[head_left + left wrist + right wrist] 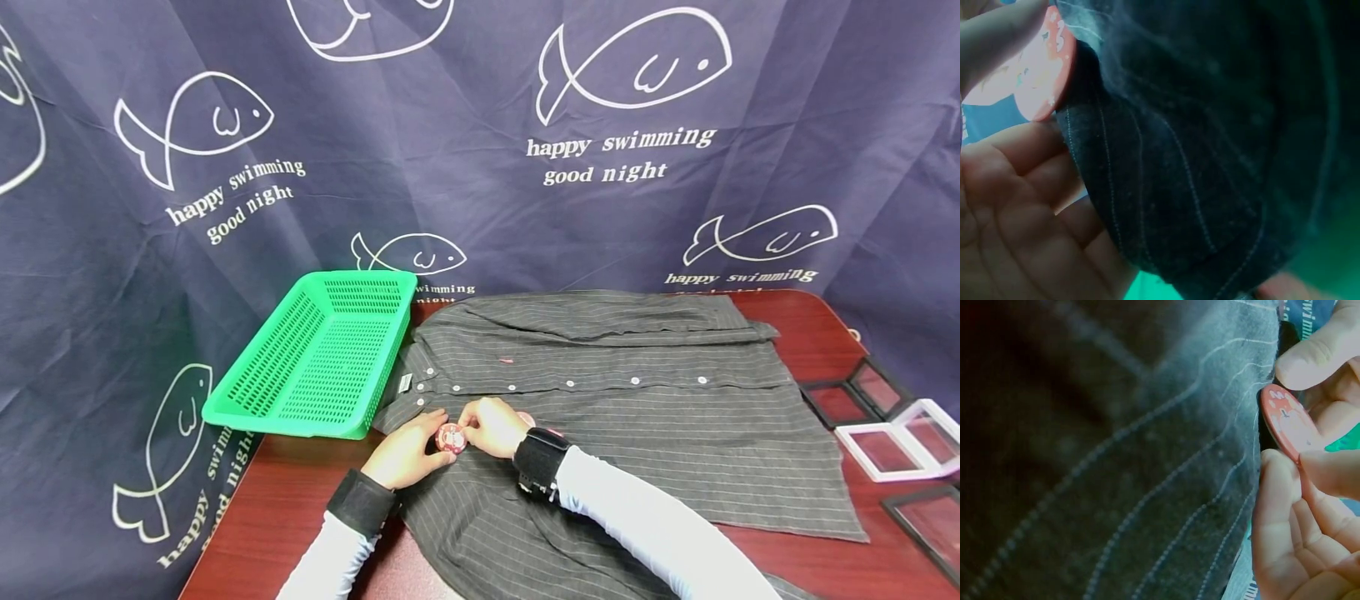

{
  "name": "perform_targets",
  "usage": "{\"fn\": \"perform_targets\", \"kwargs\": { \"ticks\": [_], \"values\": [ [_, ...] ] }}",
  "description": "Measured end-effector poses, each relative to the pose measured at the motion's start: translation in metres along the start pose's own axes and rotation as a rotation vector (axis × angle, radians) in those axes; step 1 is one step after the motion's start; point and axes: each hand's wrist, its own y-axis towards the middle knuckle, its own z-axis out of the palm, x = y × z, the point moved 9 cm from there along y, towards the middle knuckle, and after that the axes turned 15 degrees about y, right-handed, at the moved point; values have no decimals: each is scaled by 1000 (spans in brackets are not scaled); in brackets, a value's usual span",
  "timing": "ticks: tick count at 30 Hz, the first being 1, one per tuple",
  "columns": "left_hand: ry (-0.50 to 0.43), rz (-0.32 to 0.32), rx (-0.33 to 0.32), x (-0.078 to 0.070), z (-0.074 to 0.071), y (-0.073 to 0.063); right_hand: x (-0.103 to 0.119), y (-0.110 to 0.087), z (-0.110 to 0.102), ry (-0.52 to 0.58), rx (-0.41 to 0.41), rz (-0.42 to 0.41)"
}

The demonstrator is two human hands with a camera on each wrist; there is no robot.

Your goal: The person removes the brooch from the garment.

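A round red-and-white badge with a printed face (451,437) stands over the near left part of a dark grey, white-striped cloth shirt (675,433), at the shirt's edge of fabric in both wrist views. The left hand (405,450) has its thumb and forefinger bent around the badge from the left, one at the near edge and one at the far. The right hand (495,425) pinches the badge's right edge between thumb and forefinger. Another reddish disc (525,418) shows partly from behind the right wrist, on the shirt.

The shirt lies spread on a glossy red-brown table (300,475), its collar to the left and a row of small white buttons (570,383) running rightward. A green perforated plastic basket (384,358) stands at the far left, just beside the collar. To the right are a black hinged frame (851,392), a white hinged frame (892,476) and, nearer, a dark frame (922,493). A blue-grey curtain with white fish outlines (480,175) hangs behind.
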Motion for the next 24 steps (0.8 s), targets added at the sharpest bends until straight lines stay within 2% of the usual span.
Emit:
{"fn": "perform_targets", "kwargs": {
  "ticks": [10, 24],
  "values": [
    [-19, 20, 76, 1, 7, -2, -1, 1, 2, 36, 29, 33],
    [-20, 12, 100, 0, 5, -4, -7, -4, 3, 147, 80, 83]
  ]
}}
